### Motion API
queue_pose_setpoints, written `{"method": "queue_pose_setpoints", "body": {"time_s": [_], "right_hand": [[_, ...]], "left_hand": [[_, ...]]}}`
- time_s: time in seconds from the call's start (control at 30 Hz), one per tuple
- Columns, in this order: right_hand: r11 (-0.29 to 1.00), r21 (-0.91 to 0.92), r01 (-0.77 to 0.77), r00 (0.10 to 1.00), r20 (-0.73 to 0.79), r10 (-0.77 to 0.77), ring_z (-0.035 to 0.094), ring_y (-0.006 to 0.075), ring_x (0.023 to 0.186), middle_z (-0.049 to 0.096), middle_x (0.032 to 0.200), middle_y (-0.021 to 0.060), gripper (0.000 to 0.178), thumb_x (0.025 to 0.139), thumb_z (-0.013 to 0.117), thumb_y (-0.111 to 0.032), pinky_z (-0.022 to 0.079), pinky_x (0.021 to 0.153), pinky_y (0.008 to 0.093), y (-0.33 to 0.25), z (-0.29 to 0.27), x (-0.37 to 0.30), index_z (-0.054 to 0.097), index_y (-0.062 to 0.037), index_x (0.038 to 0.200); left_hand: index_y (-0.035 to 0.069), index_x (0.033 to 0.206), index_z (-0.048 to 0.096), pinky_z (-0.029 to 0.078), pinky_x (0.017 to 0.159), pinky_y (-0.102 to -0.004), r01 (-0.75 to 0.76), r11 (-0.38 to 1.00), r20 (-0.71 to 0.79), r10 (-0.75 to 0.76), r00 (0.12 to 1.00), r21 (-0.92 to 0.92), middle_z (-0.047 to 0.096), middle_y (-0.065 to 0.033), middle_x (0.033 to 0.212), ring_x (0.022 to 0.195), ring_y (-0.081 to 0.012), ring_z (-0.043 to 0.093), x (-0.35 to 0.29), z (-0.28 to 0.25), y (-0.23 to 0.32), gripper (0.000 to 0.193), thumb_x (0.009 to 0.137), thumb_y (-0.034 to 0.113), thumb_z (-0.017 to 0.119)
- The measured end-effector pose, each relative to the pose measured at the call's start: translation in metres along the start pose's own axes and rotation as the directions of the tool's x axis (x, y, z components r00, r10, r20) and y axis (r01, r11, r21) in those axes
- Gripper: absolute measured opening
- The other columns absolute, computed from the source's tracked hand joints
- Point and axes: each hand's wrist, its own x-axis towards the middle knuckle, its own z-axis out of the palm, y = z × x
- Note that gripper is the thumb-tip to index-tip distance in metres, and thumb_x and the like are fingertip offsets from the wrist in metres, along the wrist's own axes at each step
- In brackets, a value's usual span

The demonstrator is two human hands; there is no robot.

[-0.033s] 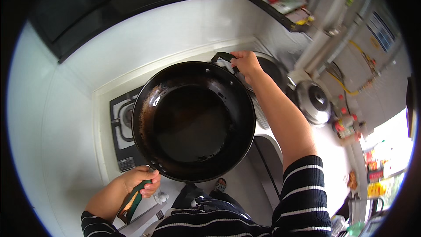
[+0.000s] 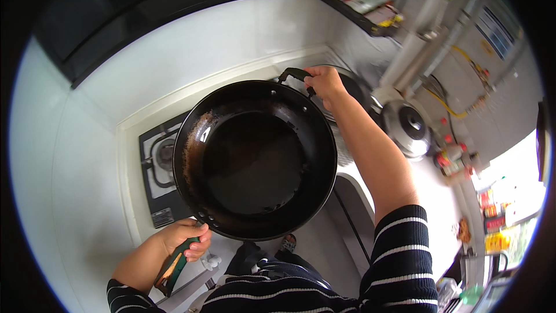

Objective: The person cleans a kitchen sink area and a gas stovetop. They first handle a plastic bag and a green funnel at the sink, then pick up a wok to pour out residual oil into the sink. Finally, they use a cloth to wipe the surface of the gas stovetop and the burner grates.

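Observation:
A large black wok (image 2: 255,162) is held up in front of me, its hollow side facing me. Inside, the surface is dark and shiny, with a brownish worn patch along the left wall. My left hand (image 2: 184,239) is closed around its long handle (image 2: 172,269), which is dark green with a wood-coloured part, at the lower left. At the upper right, my right hand (image 2: 325,85) grips the small black loop handle (image 2: 294,73), its fingers partly hidden behind it.
A gas stove (image 2: 152,188) shows behind the wok's left side. Beyond my right forearm are a dark round pan (image 2: 354,90) and a steel lid with a black knob (image 2: 405,127). Bottles (image 2: 454,159) stand farther right. A shelf with packets (image 2: 368,8) hangs at the back.
The stove, shelf and lidded pot have shifted slightly left in view. The wok and both hands keep the same place in the picture, with the same grip.

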Motion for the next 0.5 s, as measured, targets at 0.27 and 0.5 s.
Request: {"method": "queue_pose_setpoints", "body": {"time_s": [0.27, 0.5], "right_hand": [[0.977, 0.199, -0.074, 0.939, -0.317, 0.135, 0.058, 0.0168, 0.071, 0.065, 0.079, 0.0063, 0.034, 0.080, 0.063, 0.004, 0.047, 0.069, 0.0291, 0.031, -0.224, -0.140, 0.066, -0.0001, 0.114], [0.928, 0.347, -0.137, 0.775, -0.546, 0.318, 0.060, 0.0144, 0.068, 0.063, 0.079, 0.0064, 0.032, 0.079, 0.063, 0.004, 0.049, 0.062, 0.0288, 0.063, -0.380, -0.313, 0.065, 0.0009, 0.111]], "left_hand": [[0.009, 0.078, 0.049, 0.040, 0.046, -0.0271, 0.209, 0.939, 0.086, -0.240, 0.967, 0.272, 0.045, -0.0004, 0.061, 0.046, -0.0100, 0.044, 0.046, 0.139, -0.001, 0.025, 0.096, 0.026, 0.056], [0.008, 0.082, 0.045, 0.039, 0.045, -0.0248, 0.424, 0.837, 0.142, -0.493, 0.859, 0.345, 0.043, 0.0009, 0.063, 0.048, -0.0078, 0.043, 0.074, 0.286, -0.007, 0.021, 0.094, 0.020, 0.058]]}}
